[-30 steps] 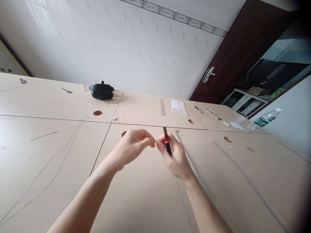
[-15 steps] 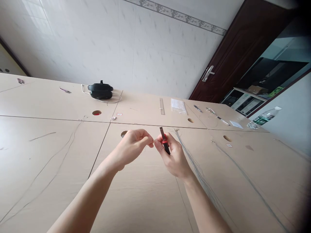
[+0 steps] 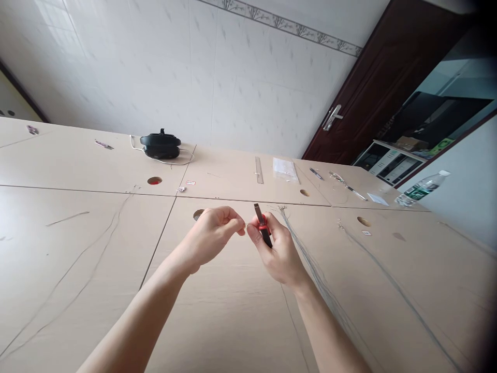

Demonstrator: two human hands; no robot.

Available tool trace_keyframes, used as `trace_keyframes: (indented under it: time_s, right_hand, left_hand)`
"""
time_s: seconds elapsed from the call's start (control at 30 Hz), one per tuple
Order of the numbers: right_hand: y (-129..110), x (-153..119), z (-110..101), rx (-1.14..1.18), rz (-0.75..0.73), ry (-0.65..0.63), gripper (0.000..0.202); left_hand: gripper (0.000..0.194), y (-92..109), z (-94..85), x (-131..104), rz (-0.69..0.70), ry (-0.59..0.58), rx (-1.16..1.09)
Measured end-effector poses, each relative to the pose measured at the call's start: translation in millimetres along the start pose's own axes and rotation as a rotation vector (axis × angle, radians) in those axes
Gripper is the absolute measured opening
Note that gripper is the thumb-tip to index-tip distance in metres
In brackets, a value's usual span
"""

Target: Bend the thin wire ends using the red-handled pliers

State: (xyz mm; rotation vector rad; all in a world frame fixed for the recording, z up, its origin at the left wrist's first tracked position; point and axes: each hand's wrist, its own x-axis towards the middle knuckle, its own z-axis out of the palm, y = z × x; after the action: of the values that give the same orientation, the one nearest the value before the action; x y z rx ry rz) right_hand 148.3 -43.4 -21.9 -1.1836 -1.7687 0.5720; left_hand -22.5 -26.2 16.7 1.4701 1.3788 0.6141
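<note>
My left hand (image 3: 212, 233) is closed in a pinch, with a thin wire (image 3: 246, 225) at its fingertips. The wire bridges the small gap to my right hand (image 3: 277, 248), whose thumb and forefinger are also pressed together. A small black-and-red hand tool (image 3: 265, 233) is gripped in that right hand, its flat dark tip pointing up and away; its exact kind is unclear. Just right of my right hand lies a bundle of grey wires (image 3: 306, 254) with small metallic ends. A single strand (image 3: 291, 311) runs below my right wrist toward the near side.
Another wire bundle (image 3: 392, 282) lies right, and loose wires (image 3: 89, 248) left. Along the back are a black case with a white cable (image 3: 160, 146), a ruler (image 3: 259, 171), a plastic bag (image 3: 285, 170), pens (image 3: 316, 174) and a bottle (image 3: 423, 189). The table (image 3: 233, 311) has round holes.
Both hands stay almost in the same place. The tool's tip has shifted very slightly to the left.
</note>
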Motion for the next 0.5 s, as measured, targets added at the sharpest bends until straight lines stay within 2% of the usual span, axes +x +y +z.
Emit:
trace_keyframes:
  time_s: [0.17,0.3,0.4,0.5]
  right_hand:
    - [2,0,-1,-0.001,0.005,0.018,0.016]
    - [6,2,-4,-0.028,0.012,0.074,0.018]
    - [12,5,-7,-0.036,0.029,0.11,0.018]
    - [19,7,-11,-0.074,0.079,0.172,0.018]
  left_hand:
    - [0.031,1,-1.3,0,0.042,0.001,0.013]
    - [0.033,-1,-17.9,-1,0.135,0.08,-0.028]
    - [0.029,-4,-35.8,-2,0.248,0.157,-0.248]
    - [0.017,-3,-53.0,-7,0.392,0.258,-0.521]
